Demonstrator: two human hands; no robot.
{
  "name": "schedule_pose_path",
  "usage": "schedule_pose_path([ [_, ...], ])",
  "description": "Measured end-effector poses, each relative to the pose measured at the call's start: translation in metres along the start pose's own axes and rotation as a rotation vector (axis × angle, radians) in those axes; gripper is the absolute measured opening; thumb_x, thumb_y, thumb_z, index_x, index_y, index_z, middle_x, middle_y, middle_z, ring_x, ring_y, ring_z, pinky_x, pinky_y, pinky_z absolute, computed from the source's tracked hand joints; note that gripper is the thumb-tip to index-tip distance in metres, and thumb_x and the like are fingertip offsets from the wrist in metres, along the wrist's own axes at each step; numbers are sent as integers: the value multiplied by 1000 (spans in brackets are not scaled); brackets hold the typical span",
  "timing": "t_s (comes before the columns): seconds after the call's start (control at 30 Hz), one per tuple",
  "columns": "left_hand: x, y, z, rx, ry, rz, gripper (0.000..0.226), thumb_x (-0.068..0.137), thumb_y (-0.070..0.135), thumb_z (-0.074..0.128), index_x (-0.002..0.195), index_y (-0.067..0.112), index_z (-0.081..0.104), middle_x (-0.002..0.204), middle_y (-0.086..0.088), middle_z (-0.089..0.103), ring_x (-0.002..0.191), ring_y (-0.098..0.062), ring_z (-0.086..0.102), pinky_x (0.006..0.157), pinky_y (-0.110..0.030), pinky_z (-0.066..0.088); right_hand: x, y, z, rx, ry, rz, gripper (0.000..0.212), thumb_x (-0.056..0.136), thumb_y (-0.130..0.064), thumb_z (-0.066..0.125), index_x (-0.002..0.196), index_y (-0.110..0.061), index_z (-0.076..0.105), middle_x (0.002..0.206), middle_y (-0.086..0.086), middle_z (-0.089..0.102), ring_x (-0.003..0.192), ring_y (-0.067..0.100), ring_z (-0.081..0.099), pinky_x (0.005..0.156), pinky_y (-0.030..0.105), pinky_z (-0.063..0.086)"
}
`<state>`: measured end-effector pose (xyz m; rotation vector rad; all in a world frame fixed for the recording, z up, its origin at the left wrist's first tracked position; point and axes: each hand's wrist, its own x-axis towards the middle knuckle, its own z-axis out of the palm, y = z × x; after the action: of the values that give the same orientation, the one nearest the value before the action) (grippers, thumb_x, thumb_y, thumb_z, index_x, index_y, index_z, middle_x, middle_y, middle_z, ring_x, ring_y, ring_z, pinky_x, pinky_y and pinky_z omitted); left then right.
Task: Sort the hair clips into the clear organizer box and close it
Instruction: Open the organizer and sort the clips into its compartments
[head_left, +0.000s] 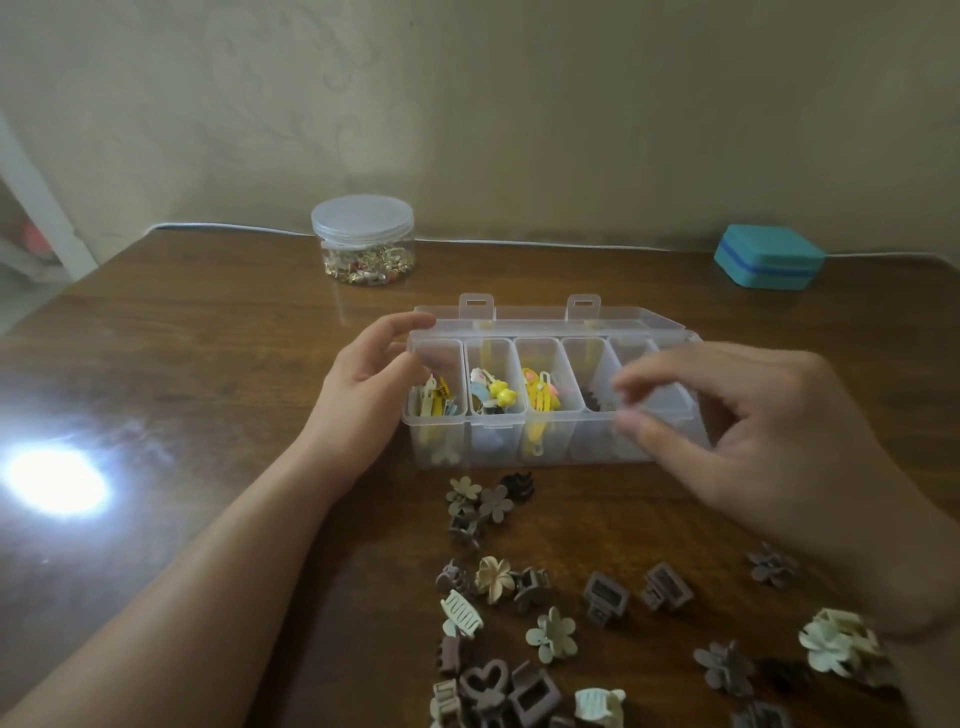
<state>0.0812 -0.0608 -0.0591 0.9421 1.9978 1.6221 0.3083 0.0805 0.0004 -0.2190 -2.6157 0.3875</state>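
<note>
Mid-frame, the clear organizer box (545, 400) sits lid-open, four left compartments holding clips. The left hand (363, 395) grips its left end; the blurred right hand (727, 431) hovers above, fingers loosely curled, apparently empty. Many loose hair clips (519, 623) await sorting below.

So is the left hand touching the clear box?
Touching. The head view shows the left hand against the left end of the clear organizer box, its fingers curled over the rim there.
</note>
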Motion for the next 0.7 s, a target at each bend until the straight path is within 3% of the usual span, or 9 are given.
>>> schedule_pose_path([
  [0.1, 0, 0, 0, 1, 0, -10, 53, 74, 27, 52, 125, 32, 61, 103, 18, 74, 105, -4, 66, 100, -45, 51, -5, -11, -7, 22, -305, -127, 22, 83, -55, 56, 96, -40, 64, 76, -31, 58, 72, -14, 57, 59, 4, 42],
  [0.17, 0, 0, 0, 10, 5, -9, 52, 74, 29, 52, 125, 33, 62, 102, 16, 75, 104, -2, 66, 101, -46, 50, -5, -14, -3, -31, -530, -140, 32, 80, -64, 57, 106, -46, 60, 88, -29, 62, 85, -10, 59, 68, 11, 48],
  [0.3, 0, -1, 0, 9, 7, -12, 52, 74, 29, 53, 125, 33, 62, 101, 19, 74, 105, -4, 66, 102, -50, 48, -7, -16, 7, -60, -625, -202, 34, 83, -65, 55, 114, -50, 51, 104, -27, 57, 98, -8, 53, 79, 18, 47],
  [0.47, 1, -2, -1, 4, -1, -9, 51, 74, 31, 54, 124, 34, 62, 103, 14, 75, 107, -9, 67, 101, -51, 49, -4, -15, 0, -1, -517, -228, 10, 84, -43, 59, 92, -40, 61, 95, -25, 60, 89, -5, 59, 72, 18, 50],
  [0.57, 1, -2, -1, -4, -1, -9, 52, 72, 32, 55, 124, 34, 62, 104, 17, 74, 108, -9, 67, 100, -51, 50, -3, -10, -6, 215, -205, -180, 8, 82, -29, 64, 88, -27, 67, 95, -16, 66, 86, 1, 63, 69, 9, 47],
  [0.7, 0, -1, -1, -6, -4, -5, 52, 73, 31, 54, 125, 33, 62, 104, 17, 74, 107, -8, 67, 101, -49, 50, 1, 1, -4, 177, 218, -4, 9, 83, -22, 72, 89, -20, 67, 98, -10, 68, 70, 13, 60, 57, 14, 45],
])
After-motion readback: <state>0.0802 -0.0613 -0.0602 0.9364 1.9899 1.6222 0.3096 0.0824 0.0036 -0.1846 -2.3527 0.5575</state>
